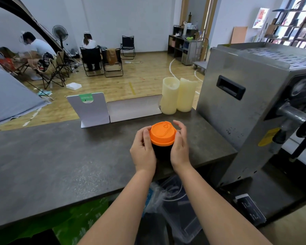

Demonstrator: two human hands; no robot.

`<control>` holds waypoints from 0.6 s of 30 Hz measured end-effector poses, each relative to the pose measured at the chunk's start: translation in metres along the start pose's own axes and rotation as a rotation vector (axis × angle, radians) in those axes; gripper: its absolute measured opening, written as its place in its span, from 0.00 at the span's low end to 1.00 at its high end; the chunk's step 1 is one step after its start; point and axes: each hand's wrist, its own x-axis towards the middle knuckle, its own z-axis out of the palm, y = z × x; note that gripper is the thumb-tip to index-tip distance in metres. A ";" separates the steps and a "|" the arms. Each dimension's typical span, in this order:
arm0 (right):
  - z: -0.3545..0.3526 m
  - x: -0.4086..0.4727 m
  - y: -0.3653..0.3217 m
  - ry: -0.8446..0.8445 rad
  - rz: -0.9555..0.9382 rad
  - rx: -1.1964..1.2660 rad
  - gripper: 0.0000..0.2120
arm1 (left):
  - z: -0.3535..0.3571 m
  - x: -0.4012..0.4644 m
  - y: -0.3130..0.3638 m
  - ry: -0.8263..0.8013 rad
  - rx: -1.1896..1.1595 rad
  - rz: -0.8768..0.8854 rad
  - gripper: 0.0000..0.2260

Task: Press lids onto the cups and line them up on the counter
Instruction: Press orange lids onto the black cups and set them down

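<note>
Head view: black cup upright on grey table, orange lid seated on top; left hand and right hand wrapped around both sides, likely steadying cup while seating lid.

A single head-worn wide-angle view looks forward and down, close above the left hand and right hand. The table lies beneath them, the room floor stretching far beyond.
</note>
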 end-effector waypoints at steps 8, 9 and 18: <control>0.003 0.002 0.007 -0.085 -0.026 -0.041 0.17 | 0.003 -0.003 0.001 -0.204 0.159 0.069 0.21; 0.004 0.002 0.007 -0.075 -0.034 -0.047 0.17 | 0.003 -0.002 0.001 -0.206 0.164 0.080 0.21; -0.007 0.006 -0.002 -0.170 -0.003 -0.132 0.14 | 0.001 0.001 0.000 -0.230 0.254 0.073 0.17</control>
